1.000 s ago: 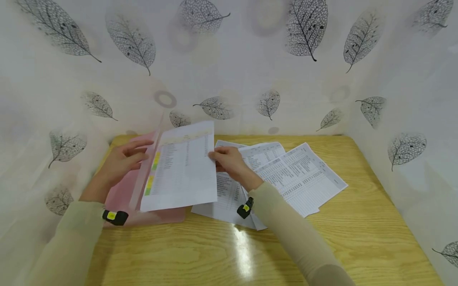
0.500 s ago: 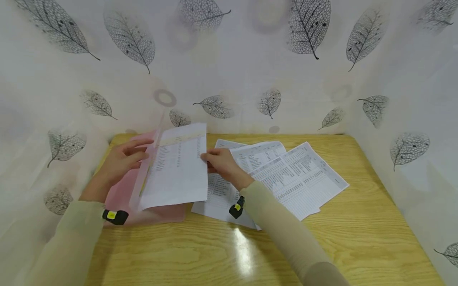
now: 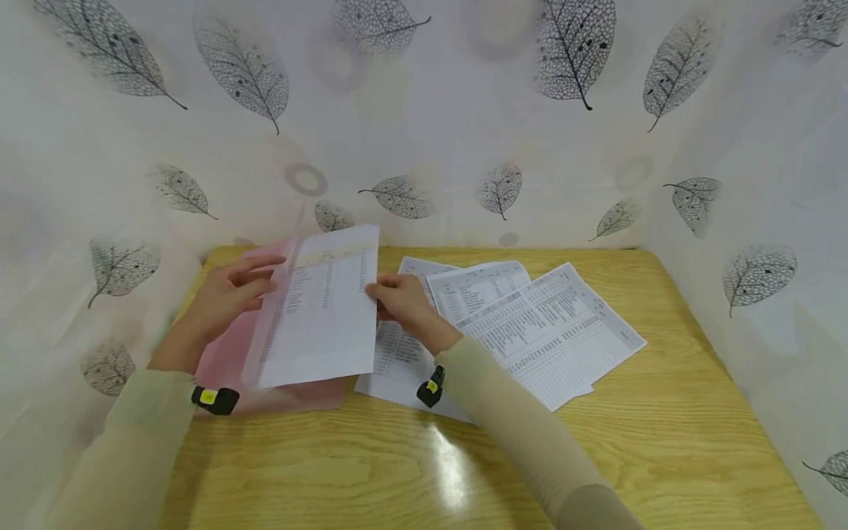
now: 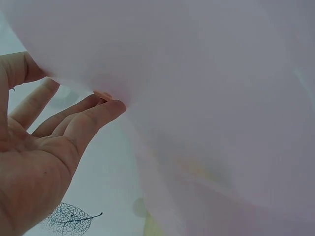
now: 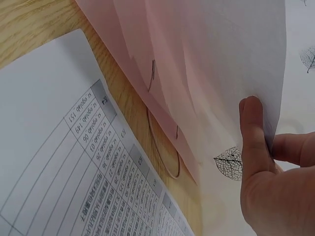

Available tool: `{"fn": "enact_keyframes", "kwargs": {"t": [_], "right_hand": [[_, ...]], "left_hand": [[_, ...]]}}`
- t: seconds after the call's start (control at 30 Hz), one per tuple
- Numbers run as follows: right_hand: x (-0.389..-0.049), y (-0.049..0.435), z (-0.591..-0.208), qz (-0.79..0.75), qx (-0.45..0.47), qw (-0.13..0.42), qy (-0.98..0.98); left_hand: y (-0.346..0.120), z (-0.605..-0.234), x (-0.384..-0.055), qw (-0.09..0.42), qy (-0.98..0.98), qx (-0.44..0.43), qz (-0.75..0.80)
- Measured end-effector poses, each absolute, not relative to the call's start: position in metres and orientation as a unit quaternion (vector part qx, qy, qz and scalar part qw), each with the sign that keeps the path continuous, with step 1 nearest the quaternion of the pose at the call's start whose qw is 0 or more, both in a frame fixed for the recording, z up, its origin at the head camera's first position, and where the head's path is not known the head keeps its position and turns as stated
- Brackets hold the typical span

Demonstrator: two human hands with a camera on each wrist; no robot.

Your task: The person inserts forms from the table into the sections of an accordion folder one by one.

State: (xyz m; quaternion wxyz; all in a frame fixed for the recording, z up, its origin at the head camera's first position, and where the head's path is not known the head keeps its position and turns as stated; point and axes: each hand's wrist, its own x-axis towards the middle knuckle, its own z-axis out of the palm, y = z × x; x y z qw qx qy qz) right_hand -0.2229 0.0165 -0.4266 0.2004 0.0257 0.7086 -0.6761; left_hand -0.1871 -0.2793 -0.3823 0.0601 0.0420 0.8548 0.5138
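Observation:
At the table's left lies a pink translucent folder (image 3: 221,368) with its cover raised. My left hand (image 3: 228,302) pinches the edge of that cover; the left wrist view shows the thumb and fingertips of the left hand (image 4: 44,157) on the pink cover (image 4: 206,78). Between the cover and my right hand (image 3: 407,305), a printed paper sheet (image 3: 324,316) stands tilted, its left edge tucked behind the cover. Thumb and fingers of the right hand (image 5: 275,191) pinch the right edge of the sheet (image 5: 236,54).
Several printed sheets (image 3: 550,331) lie fanned and overlapping on the wooden table (image 3: 358,471), beneath and right of my right arm. A thin loop of cord (image 5: 165,167) hangs at the folder's edge. Leaf-patterned fabric (image 3: 437,125) encloses the back and sides.
My right hand has moved left with the sheet, and its coloured left margin has slid behind the pink cover. The left hand has stayed nearly still on the cover.

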Motion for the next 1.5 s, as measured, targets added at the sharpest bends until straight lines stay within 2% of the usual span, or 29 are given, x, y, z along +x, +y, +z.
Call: {"fn": "enact_keyframes", "kwargs": {"t": [0.37,0.8,1.5], "right_hand": [[-0.226,0.0,-0.432,-0.676,0.033,0.216,0.704],[-0.22,-0.009,-0.429,-0.689,0.037,0.181,0.701],[-0.222,-0.031,-0.434,-0.666,0.005,0.222,0.713]], "left_hand": [[-0.28,-0.382,-0.187,0.056,0.858,0.04,0.509],[-0.278,-0.382,-0.188,0.045,0.853,0.039,0.519],[-0.271,-0.381,-0.189,0.035,0.85,0.037,0.524]]}}
